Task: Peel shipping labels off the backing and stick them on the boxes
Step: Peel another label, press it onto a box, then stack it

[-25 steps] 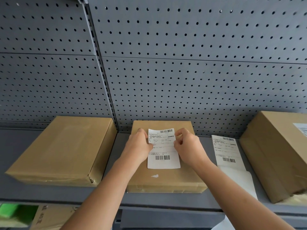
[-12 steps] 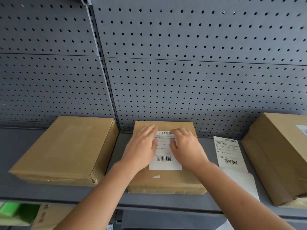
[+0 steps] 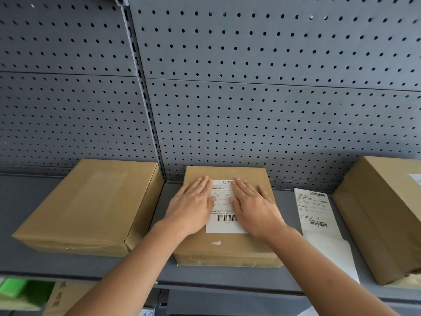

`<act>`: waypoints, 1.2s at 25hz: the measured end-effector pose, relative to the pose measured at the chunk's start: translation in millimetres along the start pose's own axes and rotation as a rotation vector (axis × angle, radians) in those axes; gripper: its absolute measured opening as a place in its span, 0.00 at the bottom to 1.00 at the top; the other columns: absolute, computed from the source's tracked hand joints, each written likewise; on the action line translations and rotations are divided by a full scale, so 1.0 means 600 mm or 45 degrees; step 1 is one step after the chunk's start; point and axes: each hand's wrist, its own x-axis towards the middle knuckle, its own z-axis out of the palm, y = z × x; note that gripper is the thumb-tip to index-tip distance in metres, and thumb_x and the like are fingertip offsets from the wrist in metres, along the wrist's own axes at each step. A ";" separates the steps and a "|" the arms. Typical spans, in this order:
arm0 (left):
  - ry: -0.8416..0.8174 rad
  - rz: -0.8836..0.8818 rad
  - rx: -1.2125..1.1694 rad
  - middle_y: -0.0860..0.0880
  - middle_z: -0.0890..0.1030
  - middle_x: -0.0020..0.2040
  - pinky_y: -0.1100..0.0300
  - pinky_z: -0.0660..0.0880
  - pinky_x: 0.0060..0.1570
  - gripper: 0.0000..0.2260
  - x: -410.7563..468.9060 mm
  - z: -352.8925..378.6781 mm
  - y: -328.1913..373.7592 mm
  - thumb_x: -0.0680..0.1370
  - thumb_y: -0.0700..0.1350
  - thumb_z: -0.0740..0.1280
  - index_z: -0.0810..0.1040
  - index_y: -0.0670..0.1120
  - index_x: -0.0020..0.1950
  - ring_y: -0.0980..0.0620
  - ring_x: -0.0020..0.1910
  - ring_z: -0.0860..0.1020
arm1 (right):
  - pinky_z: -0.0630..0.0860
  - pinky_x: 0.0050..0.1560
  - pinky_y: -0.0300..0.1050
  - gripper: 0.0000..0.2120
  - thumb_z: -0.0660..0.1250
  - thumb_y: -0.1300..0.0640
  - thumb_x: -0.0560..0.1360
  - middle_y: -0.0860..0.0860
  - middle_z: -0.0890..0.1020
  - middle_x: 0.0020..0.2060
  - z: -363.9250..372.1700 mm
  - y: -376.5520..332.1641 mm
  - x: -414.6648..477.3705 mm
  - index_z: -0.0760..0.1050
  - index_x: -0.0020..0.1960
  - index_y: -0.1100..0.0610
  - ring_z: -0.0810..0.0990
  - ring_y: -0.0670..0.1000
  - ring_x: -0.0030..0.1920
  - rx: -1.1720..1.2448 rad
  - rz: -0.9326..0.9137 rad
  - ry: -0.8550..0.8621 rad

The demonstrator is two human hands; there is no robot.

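Observation:
A white shipping label (image 3: 224, 221) with two barcodes lies flat on top of the middle cardboard box (image 3: 224, 248). My left hand (image 3: 193, 206) rests palm down on the label's left edge and the box beside it. My right hand (image 3: 254, 207) lies flat over the label's right edge, fingers spread. Both hands hold nothing. To the right of this box, a strip of labels on backing (image 3: 315, 209) lies on the shelf, with a bare white backing sheet (image 3: 332, 254) trailing toward me.
A bigger plain box (image 3: 88, 206) sits at the left of the grey shelf (image 3: 227, 275). Another box (image 3: 385, 217) at the right carries a label (image 3: 415, 179) at the frame edge. Grey pegboard (image 3: 250, 99) rises behind. Green stuff (image 3: 16, 287) and cardboard lie below.
The label was held by both hands over the middle box, then laid down. My hands have since flattened and slid apart across it toward its side edges.

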 end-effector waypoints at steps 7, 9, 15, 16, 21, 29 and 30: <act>0.027 -0.040 -0.081 0.53 0.44 0.84 0.53 0.44 0.81 0.26 -0.009 -0.008 -0.005 0.86 0.54 0.44 0.44 0.49 0.84 0.57 0.82 0.43 | 0.43 0.80 0.51 0.27 0.46 0.45 0.85 0.48 0.54 0.81 -0.008 -0.003 -0.009 0.54 0.81 0.54 0.49 0.46 0.81 0.080 0.037 0.035; 0.056 0.050 -0.110 0.53 0.44 0.84 0.53 0.44 0.81 0.26 -0.022 -0.009 0.013 0.86 0.53 0.45 0.44 0.48 0.84 0.58 0.82 0.43 | 0.43 0.79 0.49 0.28 0.43 0.44 0.84 0.48 0.55 0.81 -0.013 -0.018 -0.022 0.53 0.81 0.54 0.49 0.46 0.81 0.083 -0.040 0.040; -0.014 0.171 0.055 0.50 0.41 0.84 0.54 0.44 0.81 0.29 -0.055 0.011 0.040 0.86 0.50 0.51 0.42 0.45 0.83 0.57 0.82 0.40 | 0.41 0.80 0.51 0.38 0.30 0.37 0.76 0.46 0.48 0.82 0.001 -0.046 -0.052 0.45 0.82 0.51 0.44 0.45 0.81 0.008 -0.135 -0.100; -0.008 0.157 0.047 0.51 0.41 0.84 0.53 0.44 0.81 0.28 -0.054 0.012 0.039 0.86 0.51 0.48 0.42 0.46 0.83 0.57 0.82 0.40 | 0.41 0.80 0.52 0.39 0.30 0.36 0.75 0.46 0.48 0.82 0.000 -0.041 -0.052 0.45 0.82 0.51 0.45 0.44 0.81 -0.005 -0.115 -0.096; -0.029 0.020 -0.022 0.53 0.40 0.83 0.54 0.42 0.81 0.27 -0.068 0.011 0.024 0.86 0.54 0.43 0.40 0.48 0.83 0.58 0.81 0.40 | 0.41 0.80 0.52 0.34 0.38 0.36 0.80 0.44 0.48 0.82 -0.004 0.002 -0.066 0.47 0.82 0.51 0.45 0.43 0.80 -0.045 0.042 -0.084; 0.040 0.169 -0.091 0.54 0.41 0.83 0.57 0.40 0.80 0.27 -0.126 0.007 0.058 0.85 0.54 0.40 0.42 0.48 0.83 0.60 0.81 0.39 | 0.40 0.80 0.49 0.36 0.34 0.36 0.79 0.45 0.48 0.81 -0.007 -0.043 -0.124 0.48 0.82 0.51 0.44 0.45 0.81 0.069 -0.133 0.002; 0.028 0.205 -0.054 0.53 0.41 0.83 0.56 0.41 0.80 0.29 -0.139 0.011 0.064 0.83 0.55 0.36 0.42 0.48 0.83 0.60 0.81 0.39 | 0.40 0.80 0.49 0.34 0.35 0.37 0.81 0.45 0.47 0.81 0.001 -0.051 -0.134 0.48 0.82 0.51 0.44 0.45 0.81 0.070 -0.161 0.001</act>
